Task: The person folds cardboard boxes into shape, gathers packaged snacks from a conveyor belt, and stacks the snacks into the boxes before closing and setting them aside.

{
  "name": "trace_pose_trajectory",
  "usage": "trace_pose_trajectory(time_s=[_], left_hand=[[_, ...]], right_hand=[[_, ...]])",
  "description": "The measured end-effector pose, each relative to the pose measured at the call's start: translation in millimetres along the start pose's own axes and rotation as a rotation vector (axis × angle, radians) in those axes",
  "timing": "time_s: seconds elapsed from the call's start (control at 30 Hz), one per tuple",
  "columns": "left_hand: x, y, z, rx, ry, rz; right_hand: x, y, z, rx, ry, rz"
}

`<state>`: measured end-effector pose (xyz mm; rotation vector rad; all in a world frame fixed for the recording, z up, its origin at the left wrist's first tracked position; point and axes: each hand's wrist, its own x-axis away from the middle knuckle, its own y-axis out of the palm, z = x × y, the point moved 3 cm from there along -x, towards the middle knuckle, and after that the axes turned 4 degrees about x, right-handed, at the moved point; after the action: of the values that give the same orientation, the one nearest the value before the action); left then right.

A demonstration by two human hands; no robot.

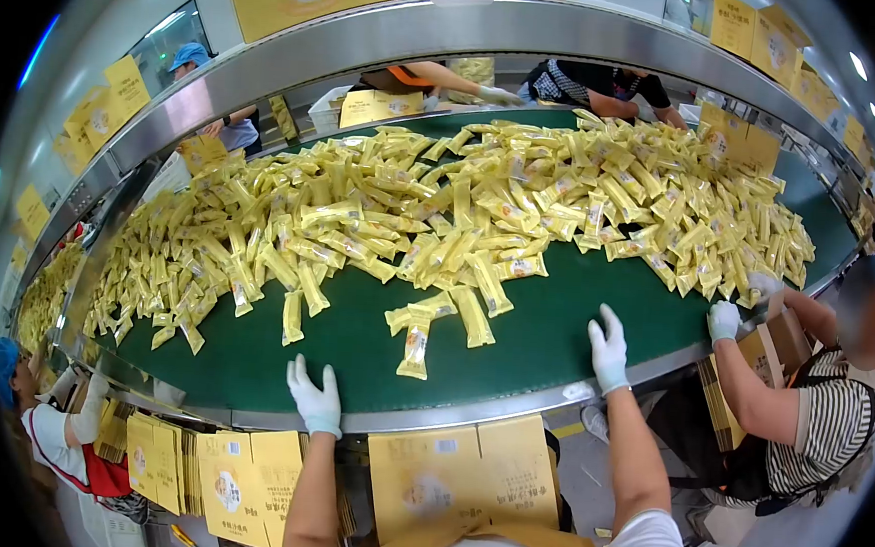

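Observation:
My left hand (317,398), in a white glove, is over the near edge of the green conveyor belt (352,354) with its fingers apart and nothing in it. Farther right, my right hand (608,352), gloved the same way, is above the belt, thumb and fingers spread and also holding nothing. Between and beyond my hands lie a few yellow wrapped snack packets (414,342), the closest one apart from both hands. Behind them a large heap of the same packets (461,215) covers much of the belt. An open yellow carton (465,476) stands at my front, below the belt edge.
Flattened yellow cartons (244,482) stand in a stack at left. A co-worker in a striped shirt (829,418) reaches over the belt at right; another in a blue cap (20,378) stands at left. Co-workers' arms reach in across the belt. A metal rail (472,30) arches above it.

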<state>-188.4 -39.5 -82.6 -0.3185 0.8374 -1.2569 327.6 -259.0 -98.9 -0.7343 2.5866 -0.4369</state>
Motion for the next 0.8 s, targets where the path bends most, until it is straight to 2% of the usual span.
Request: trace_pose_trajectory(time_s=[0.1, 0.17, 0.23, 0.27, 0.37, 0.43, 0.47, 0.5, 0.57, 0.63, 0.67, 0.7, 0.8], left_hand=[[-53, 9, -25, -0.047, -0.041, 0.071], [-89, 20, -44, -0.019, -0.012, 0.089], [-125, 32, -54, 0.093, 0.044, -0.061], [-138, 42, -53, 0.033, 0.106, -0.048], [-178, 74, -54, 0.171, 0.070, -0.204], [-199, 98, -55, 0.185, 0.142, -0.221], [-207, 111, -62, 0.246, 0.115, -0.212], [-202, 104, -17, 0.258, -0.091, -0.319], [-214, 131, -16, 0.316, 0.093, -0.361], [-218, 162, -10, 0.518, 0.051, -0.500], [-222, 188, -24, 0.509, 0.101, -0.522], [-221, 201, -15, 0.503, 0.058, -0.608], [-214, 204, 6, 0.623, -0.037, -0.643]], right_hand=[[-57, -7, -2, 0.202, -0.033, 0.045], [-99, -7, 20, 0.199, 0.092, -0.007], [-142, 3, 53, 0.111, 0.079, -0.042], [-160, 13, 60, 0.027, 0.076, -0.091], [-205, 51, 61, -0.099, 0.067, -0.129], [-235, 84, 73, -0.420, 0.144, -0.107], [-241, 97, 59, -0.345, 0.107, -0.142], [-239, 113, 31, -0.272, 0.076, -0.178], [-233, 152, -7, -0.226, 0.042, -0.147], [-239, 203, -9, -0.274, -0.140, -0.252], [-233, 219, -16, -0.309, -0.167, -0.273], [-228, 232, -25, -0.345, -0.196, -0.294], [-193, 247, -52, -0.379, -0.227, -0.349]])
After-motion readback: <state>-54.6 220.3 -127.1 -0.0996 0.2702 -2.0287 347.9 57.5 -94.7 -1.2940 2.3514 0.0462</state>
